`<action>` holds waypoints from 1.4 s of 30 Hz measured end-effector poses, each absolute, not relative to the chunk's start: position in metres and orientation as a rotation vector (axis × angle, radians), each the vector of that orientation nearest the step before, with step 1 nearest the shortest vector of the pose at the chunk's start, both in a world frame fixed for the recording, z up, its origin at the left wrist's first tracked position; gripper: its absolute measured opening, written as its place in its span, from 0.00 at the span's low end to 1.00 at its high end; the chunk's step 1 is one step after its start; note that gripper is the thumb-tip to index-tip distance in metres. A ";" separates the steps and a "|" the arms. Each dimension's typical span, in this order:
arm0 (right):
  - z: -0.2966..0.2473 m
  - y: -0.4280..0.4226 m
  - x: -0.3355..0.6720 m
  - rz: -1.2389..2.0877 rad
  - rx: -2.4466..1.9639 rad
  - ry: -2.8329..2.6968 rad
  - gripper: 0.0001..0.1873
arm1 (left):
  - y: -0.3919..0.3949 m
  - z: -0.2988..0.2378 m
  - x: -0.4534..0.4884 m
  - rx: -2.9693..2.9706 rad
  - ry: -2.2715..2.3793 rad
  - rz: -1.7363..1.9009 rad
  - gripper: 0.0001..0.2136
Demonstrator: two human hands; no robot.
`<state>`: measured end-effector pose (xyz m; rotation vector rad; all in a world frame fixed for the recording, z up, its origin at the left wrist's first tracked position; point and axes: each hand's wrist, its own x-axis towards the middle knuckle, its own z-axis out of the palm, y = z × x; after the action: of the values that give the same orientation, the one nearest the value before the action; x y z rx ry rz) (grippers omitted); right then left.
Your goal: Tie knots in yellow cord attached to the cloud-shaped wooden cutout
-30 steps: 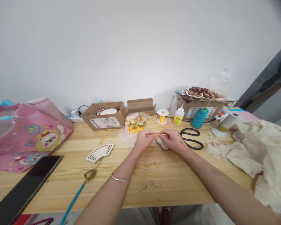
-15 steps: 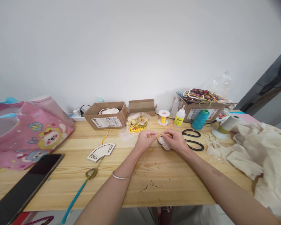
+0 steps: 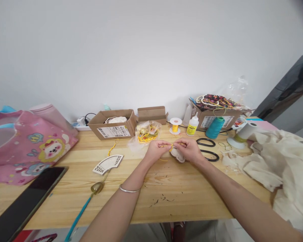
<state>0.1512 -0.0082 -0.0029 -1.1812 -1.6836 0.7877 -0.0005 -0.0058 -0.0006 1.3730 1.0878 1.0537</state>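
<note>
My left hand (image 3: pixel 156 150) and my right hand (image 3: pixel 190 150) meet over the middle of the wooden table (image 3: pixel 151 198). Both pinch a thin yellow cord (image 3: pixel 170 146) stretched between their fingertips. Under my right hand lies a small pale lobed piece (image 3: pixel 177 155); part of it is hidden by the fingers. A clear bag of yellow cord (image 3: pixel 146 133) lies just behind my left hand. Black scissors (image 3: pixel 208 149) rest right of my right hand.
A fan-shaped wooden cutout (image 3: pixel 108 164) and a teal-handled tool (image 3: pixel 84 205) lie at left, beside a dark tablet (image 3: pixel 27 201) and a pink bag (image 3: pixel 27 146). Cardboard boxes (image 3: pixel 112 123), a glue bottle (image 3: pixel 192 125), a teal thread cone (image 3: pixel 215 127) and cream cloth (image 3: pixel 280 161) line the back and right.
Both hands stay pinched on the yellow cord with only slight finger shifts. The view wobbled a little.
</note>
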 end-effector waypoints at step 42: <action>-0.004 -0.008 0.150 0.882 -1.248 -1.761 0.12 | -0.009 -0.001 0.000 1.503 1.129 1.066 0.09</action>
<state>0.1501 -0.0080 -0.0038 -1.2483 -1.7611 0.8817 0.0001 -0.0089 -0.0011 1.5026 1.1294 1.0659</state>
